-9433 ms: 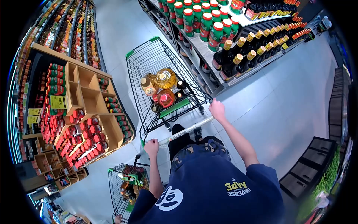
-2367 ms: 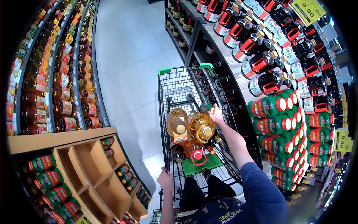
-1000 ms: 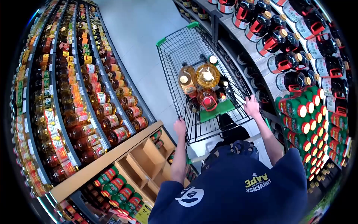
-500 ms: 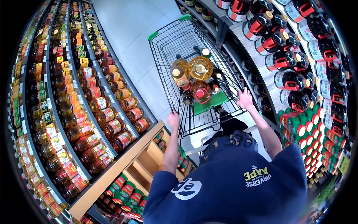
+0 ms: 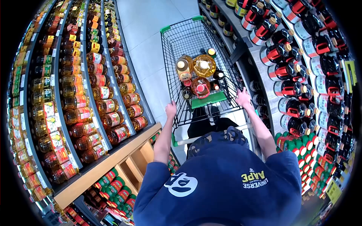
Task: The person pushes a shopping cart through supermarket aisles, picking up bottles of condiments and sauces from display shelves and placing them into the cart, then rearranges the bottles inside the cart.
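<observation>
A black wire shopping cart with green corner pieces stands in front of me, pointing down the aisle. My left hand is closed on the left side of its rim, and my right hand is closed on the right side. Inside are a large round bottle of golden oil, a bottle with a cream cap, an amber bottle with a red cap and several smaller dark bottles. Behind them is a green panel. The cart's handle runs close to my body.
Shelves of oil bottles line the left, edged by a wooden ledge. On the right, a shelf holds dark jugs with red handles. Green-and-red jars are stacked nearer on that side. Pale floor tiles stretch ahead.
The cart sits straighter in view, its far end shifted right and its near end slightly left. Both hands keep their hold on it. The shelves have turned slightly in view.
</observation>
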The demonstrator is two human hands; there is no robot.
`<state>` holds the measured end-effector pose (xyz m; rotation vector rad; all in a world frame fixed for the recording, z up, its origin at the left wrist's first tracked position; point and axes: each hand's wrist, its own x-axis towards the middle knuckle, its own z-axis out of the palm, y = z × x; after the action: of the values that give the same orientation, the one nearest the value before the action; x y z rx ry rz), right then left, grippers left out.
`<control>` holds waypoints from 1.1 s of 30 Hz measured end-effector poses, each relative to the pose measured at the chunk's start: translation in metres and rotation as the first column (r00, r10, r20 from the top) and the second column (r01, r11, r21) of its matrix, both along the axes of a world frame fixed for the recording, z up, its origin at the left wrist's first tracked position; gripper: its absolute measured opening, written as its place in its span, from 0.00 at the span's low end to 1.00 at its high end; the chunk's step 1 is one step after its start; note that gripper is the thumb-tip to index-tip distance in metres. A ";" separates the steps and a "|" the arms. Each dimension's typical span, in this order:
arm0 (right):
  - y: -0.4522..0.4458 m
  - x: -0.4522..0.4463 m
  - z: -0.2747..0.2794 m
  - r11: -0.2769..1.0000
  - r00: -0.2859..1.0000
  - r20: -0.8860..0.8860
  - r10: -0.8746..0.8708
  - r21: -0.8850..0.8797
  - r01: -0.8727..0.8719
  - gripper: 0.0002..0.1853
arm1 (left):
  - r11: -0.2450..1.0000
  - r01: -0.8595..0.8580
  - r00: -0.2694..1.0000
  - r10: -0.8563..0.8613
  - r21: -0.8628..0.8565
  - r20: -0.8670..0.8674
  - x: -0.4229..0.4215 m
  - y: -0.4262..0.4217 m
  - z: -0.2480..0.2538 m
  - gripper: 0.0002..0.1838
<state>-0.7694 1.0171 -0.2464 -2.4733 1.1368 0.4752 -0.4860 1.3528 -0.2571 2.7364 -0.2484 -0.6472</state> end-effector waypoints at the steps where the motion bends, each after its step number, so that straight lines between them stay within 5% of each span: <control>1: -0.002 0.006 0.003 1.000 1.000 0.007 0.004 0.013 -0.004 0.15 | 0.999 0.012 1.000 -0.012 0.040 0.005 0.007 -0.004 0.001 0.28; 5: -0.008 0.036 0.006 0.999 1.000 0.009 -0.028 0.020 0.028 0.15 | 0.994 0.072 0.997 -0.074 0.082 0.025 0.044 -0.014 -0.006 0.30; 13: -0.017 0.097 0.007 0.998 0.998 -0.060 -0.036 0.053 0.039 0.17 | 0.979 0.149 0.985 -0.134 -0.136 0.110 0.119 -0.032 -0.005 0.27; 19: -0.029 0.135 0.017 0.982 0.993 -0.025 -0.114 0.148 0.117 0.10 | 0.994 0.088 0.995 -0.085 -0.061 0.056 0.164 -0.048 -0.004 0.25; 28: -0.070 0.128 0.060 0.925 0.980 0.169 -0.109 0.379 0.037 0.21 | 0.997 0.067 0.997 -0.068 -0.049 -0.025 0.218 -0.066 -0.001 0.26; 33: -0.036 0.124 0.069 0.950 0.969 0.094 -0.229 0.238 0.201 0.24 | 0.996 0.091 0.995 -0.090 0.005 -0.040 0.245 -0.082 0.005 0.27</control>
<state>-0.6452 0.9811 -0.1770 -2.1226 1.2131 0.3634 -0.2409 1.2705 -0.2520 2.7286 -0.3631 -0.7275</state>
